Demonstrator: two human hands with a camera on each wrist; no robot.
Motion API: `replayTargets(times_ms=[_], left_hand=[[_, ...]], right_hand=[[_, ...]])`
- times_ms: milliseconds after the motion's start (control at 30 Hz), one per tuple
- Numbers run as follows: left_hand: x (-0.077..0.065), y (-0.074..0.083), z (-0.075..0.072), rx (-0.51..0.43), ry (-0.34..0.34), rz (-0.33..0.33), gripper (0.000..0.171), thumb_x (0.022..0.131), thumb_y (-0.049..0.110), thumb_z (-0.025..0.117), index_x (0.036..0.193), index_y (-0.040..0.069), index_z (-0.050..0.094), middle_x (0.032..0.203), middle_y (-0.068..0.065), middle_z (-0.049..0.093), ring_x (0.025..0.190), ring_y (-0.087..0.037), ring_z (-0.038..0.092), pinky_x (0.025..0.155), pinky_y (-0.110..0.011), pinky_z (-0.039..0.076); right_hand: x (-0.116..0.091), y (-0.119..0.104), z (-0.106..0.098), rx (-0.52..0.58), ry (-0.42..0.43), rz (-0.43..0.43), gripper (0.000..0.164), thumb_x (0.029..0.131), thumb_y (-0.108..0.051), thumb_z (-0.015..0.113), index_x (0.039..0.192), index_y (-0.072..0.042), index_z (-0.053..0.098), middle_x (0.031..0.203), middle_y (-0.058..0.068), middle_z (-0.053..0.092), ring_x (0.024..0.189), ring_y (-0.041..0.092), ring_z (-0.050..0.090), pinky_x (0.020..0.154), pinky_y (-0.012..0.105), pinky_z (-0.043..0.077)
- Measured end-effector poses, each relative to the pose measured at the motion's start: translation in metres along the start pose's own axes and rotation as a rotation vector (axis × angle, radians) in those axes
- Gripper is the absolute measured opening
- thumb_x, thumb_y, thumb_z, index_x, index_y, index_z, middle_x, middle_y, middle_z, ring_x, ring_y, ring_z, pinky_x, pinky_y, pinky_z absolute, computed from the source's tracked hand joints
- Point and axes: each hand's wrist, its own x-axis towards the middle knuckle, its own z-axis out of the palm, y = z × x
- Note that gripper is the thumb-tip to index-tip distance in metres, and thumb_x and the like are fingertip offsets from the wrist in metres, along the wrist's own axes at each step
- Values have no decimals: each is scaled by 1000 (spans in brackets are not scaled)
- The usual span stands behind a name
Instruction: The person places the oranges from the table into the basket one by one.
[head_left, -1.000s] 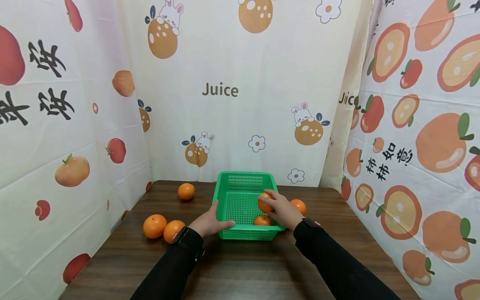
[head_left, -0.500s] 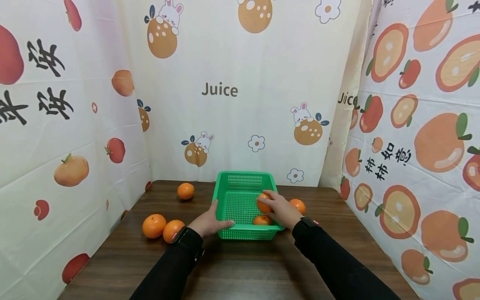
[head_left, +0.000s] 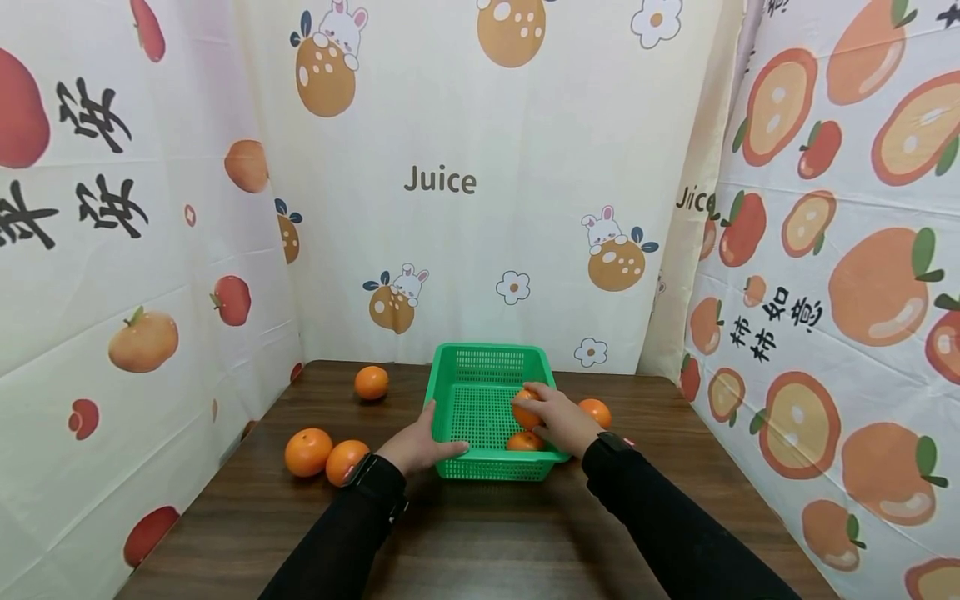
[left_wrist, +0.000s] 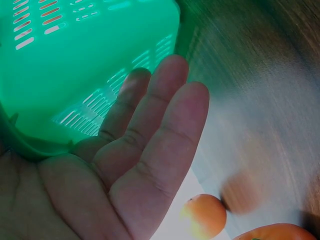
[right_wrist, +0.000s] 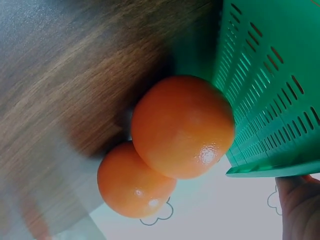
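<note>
In the head view, my right hand holds an orange inside the near right part of a green perforated plastic basket. Just below it, a second orange lies in the basket. My left hand rests at the basket's near left corner, its thumb over the rim. The left wrist view shows that hand's fingers nearly straight along the outside of the basket wall. Part of the right hand shows at the lower right of the right wrist view; the held orange is out of sight there.
Outside the basket's right wall sit two oranges, a nearer one and one behind it. On the left of the brown table lie more oranges, with one farther back. Printed cloths surround the table.
My right hand has lowered very slightly with the orange, bringing it closer to the one in the basket. My left hand and the basket have stayed in place.
</note>
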Motion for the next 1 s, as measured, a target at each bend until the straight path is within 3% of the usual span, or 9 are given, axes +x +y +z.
replayTargets(times_ms=[400,667,1000], left_hand=[[1,0,-1,4,-4,-20,126,86,73,76,173,17,4,172,-26,31,149,-42,46,119,-64,40],[-4,2,0,-2,-1,-19,125,86,72,76,173,17,4,171,-27,33,147,-42,48,118,-64,41],[6,-3,1,16,5,-24,127,85,73,76,173,18,4,172,-24,33,147,-39,49,118,-63,42]], right_hand=[[6,1,1,-40,-30,-13,62,93,3,77,147,-25,63,164,20,44,138,45,55,110,59,52],[11,3,6,-83,-36,-25,64,91,8,74,143,-28,66,161,15,48,134,37,59,109,52,55],[15,-2,3,-84,-54,-40,64,90,15,68,138,-28,68,157,16,53,132,36,60,109,52,55]])
